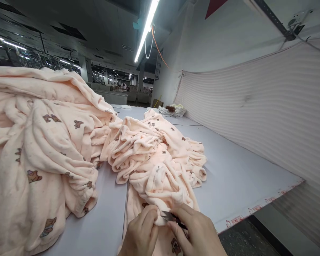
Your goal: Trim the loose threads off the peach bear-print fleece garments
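Note:
A peach-pink plush garment [173, 177] with small brown bear prints lies bunched on the table in front of me. At its near end my left hand [142, 230] is closed, pinching a fold of the cloth between thumb and fingers. Just to the right, my right hand [196, 229] grips a pair of dark thread snips [170, 216]. Their pointed blades aim left, at the fold beside my left fingertips. The handle is mostly hidden inside my right hand. I cannot tell whether a thread lies between the blades.
A big heap of the same bear-print fabric [48, 153] fills the left side. The pale table [229, 177] ends at a taped edge on the right. Along the wall hangs a striped cloth [250, 106]. Bundled pieces [176, 110] lie at the far end.

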A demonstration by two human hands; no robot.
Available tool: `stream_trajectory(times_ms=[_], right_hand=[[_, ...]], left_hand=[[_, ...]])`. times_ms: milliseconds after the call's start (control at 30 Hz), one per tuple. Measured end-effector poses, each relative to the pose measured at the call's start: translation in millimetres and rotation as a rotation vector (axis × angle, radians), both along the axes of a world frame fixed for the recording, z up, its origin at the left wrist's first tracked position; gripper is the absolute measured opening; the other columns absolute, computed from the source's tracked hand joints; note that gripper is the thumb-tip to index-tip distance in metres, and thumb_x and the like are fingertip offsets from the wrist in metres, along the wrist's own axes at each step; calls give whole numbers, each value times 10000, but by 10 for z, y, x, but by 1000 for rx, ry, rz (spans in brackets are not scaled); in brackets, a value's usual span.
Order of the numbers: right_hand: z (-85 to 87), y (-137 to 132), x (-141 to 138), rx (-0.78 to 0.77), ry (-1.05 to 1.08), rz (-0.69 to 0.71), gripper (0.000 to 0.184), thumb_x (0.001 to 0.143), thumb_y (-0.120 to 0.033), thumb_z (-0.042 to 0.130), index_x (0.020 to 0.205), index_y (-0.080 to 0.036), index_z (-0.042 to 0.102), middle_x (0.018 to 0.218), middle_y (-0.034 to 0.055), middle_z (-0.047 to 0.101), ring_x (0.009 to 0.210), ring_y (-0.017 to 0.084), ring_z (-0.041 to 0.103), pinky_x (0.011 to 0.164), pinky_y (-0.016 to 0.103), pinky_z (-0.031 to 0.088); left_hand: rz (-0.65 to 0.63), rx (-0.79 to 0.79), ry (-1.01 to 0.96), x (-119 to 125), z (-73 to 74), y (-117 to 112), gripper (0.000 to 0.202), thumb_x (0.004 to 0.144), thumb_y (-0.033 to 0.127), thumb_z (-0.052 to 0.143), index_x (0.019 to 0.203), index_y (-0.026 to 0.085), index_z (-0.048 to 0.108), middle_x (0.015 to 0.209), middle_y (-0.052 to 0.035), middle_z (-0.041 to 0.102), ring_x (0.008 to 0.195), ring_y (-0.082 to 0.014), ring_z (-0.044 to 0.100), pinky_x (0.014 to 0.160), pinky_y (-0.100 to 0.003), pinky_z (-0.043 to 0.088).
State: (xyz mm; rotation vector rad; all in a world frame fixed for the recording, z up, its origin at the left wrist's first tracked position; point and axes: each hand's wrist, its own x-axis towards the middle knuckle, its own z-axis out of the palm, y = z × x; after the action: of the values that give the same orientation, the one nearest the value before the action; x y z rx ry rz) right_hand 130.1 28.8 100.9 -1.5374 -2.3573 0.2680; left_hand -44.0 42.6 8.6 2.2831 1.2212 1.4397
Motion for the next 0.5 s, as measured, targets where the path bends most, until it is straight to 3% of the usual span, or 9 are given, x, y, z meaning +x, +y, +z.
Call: stream_trajectory(times_ms=[200, 367, 500], right_hand=[[19, -2, -93, 268, -295, -16, 162, 876, -289, 491, 795, -254, 626, 780, 23, 694, 581, 202, 636, 493, 283, 343], [33, -8, -67, 287, -317, -31, 178, 890, -301, 483, 770, -258, 607, 736, 15, 683, 573, 210, 633, 492, 293, 334], [23, -23, -26, 290, -286, -30, 153, 904, -334, 476, 870, -268, 610, 791, 15, 691, 612, 204, 641, 518, 289, 356]], left_hand=[[55, 37, 93, 17, -12, 36, 290, 740, -26, 390, 865, 232, 432, 836, -38, 625, 713, -175, 632, 631, -243, 455], [78, 33, 120, 35, -4, 40, 293, 737, -31, 380, 862, 232, 402, 800, -26, 606, 686, -170, 616, 619, -246, 443], [70, 22, 108, 46, 0, 34, 294, 727, -35, 362, 847, 231, 392, 774, -16, 576, 666, -163, 592, 609, -246, 438]])
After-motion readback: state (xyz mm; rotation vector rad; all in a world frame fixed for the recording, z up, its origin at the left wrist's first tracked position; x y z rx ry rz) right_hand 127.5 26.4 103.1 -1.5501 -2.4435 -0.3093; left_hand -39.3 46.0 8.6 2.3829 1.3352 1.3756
